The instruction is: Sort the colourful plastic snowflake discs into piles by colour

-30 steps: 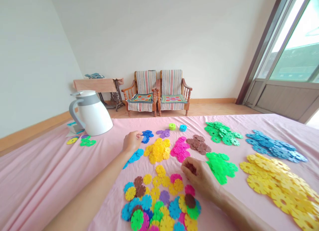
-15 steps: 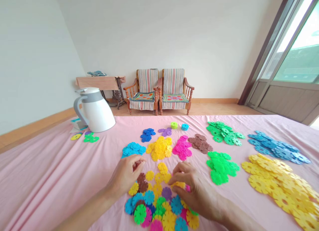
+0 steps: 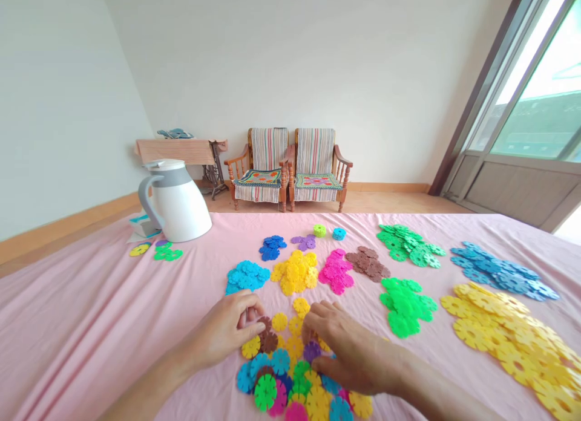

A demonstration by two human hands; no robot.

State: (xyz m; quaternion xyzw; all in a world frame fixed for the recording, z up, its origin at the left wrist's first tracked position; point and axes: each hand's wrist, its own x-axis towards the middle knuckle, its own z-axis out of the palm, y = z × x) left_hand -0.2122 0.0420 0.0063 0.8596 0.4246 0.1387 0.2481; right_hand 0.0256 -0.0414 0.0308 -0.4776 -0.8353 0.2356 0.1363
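Observation:
Notched plastic flower discs in mixed colours lie in a loose pile (image 3: 302, 378) in front of me. My left hand (image 3: 229, 327) hovers at the pile's left edge with fingers curled, thumb apart from them and nothing visible between. Brown discs (image 3: 269, 339) lie right beside its thumb. Over the pile's right side, my right hand (image 3: 342, 345) reaches down with thumb and fingers apart around a purple disc (image 3: 311, 351). Its palm hides some discs, and a yellow one shows partly under it. Beyond the hands are sorted heaps: light blue (image 3: 246, 276), yellow (image 3: 296, 272) and pink (image 3: 336, 272).
Further heaps are brown (image 3: 368, 264), green (image 3: 407, 306), blue (image 3: 502, 271) and large yellow (image 3: 517, 342). Small stacks, lime (image 3: 319, 230) and blue (image 3: 339, 233), stand at the back. A white jug (image 3: 181, 203) stands on the pink tablecloth (image 3: 113, 312) at left.
The yellow disc that was pinched in my right hand is no longer seen between its fingers, which have spread over the pile. My left hand has shifted slightly down, its thumb lower.

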